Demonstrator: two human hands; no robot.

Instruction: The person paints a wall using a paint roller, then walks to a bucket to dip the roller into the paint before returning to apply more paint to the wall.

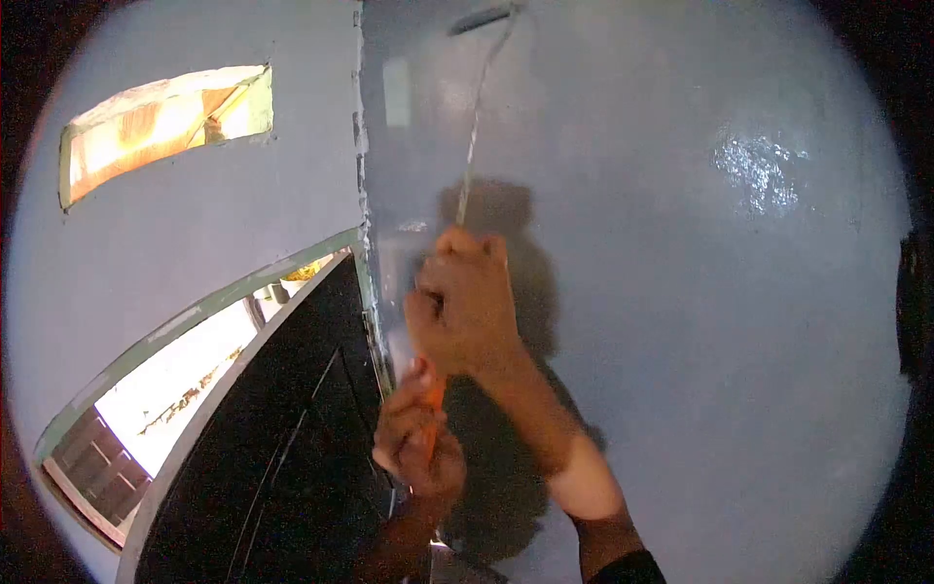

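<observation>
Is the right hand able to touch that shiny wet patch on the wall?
Probably yes. The right hand grips the paint roller handle with the left hand below it. Nothing stands between it and the shiny patch on the grey wall, off to the right, though it is busy.

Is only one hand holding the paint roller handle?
No, both the right hand and the left hand grip the roller's orange handle.

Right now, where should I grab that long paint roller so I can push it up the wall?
Probably best by its orange handle at the bottom end, coming from below. The paint roller sits high on the wall on a thin metal rod, too slim to grip well. The right hand and left hand stack there.
</observation>
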